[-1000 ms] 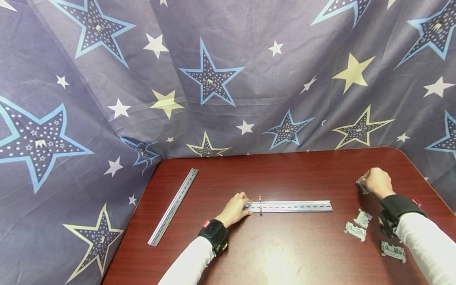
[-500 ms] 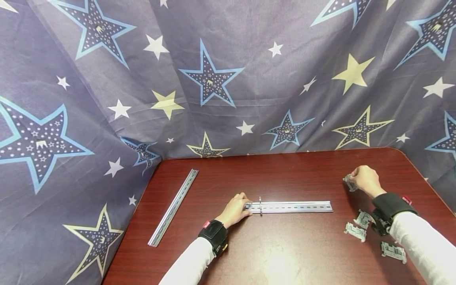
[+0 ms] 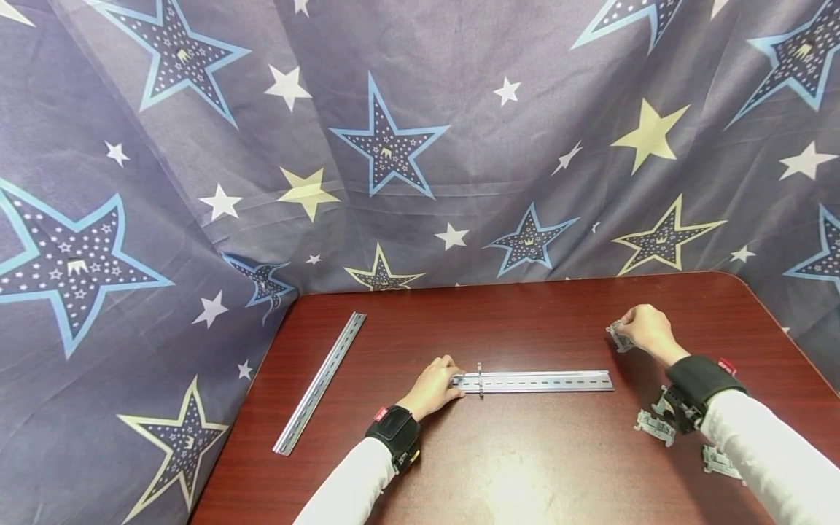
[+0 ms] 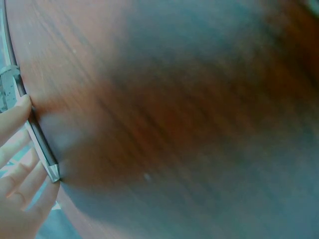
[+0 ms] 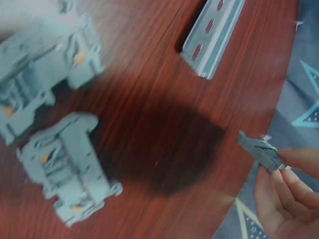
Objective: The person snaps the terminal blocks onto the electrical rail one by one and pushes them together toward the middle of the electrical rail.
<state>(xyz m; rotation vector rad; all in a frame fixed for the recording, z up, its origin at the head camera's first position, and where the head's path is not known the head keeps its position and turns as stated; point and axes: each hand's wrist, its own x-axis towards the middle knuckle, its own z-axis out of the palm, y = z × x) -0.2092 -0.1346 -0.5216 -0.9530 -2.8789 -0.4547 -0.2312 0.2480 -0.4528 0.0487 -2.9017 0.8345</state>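
At the left end of a slotted metal DIN rail [image 3: 538, 381], my left hand [image 3: 431, 386] grips it with the thumb on one long edge and the fingers on the other. A thin grey piece [image 3: 480, 380] sits across this rail just right of that hand. My right hand [image 3: 648, 332] pinches a grey DIN rail terminal block [image 5: 261, 152] between thumb and fingers, held above the table beyond the rail's right end. Below the right wrist lie more grey terminal blocks: one [image 3: 654, 427] in front, another [image 5: 70, 167] partly behind the wristband, and a third [image 3: 722, 461] beside the sleeve.
A second DIN rail [image 3: 319, 383] lies slanted near the left side of the dark red table [image 3: 525, 321]. Star-patterned cloth [image 3: 407, 219] hangs behind the table and along its left side. Both wrists carry black bands with cameras.
My right hand has carried the terminal block leftward, from the table's right side toward the rail. The wristband now covers part of the loose blocks. My left hand and both rails stay put.
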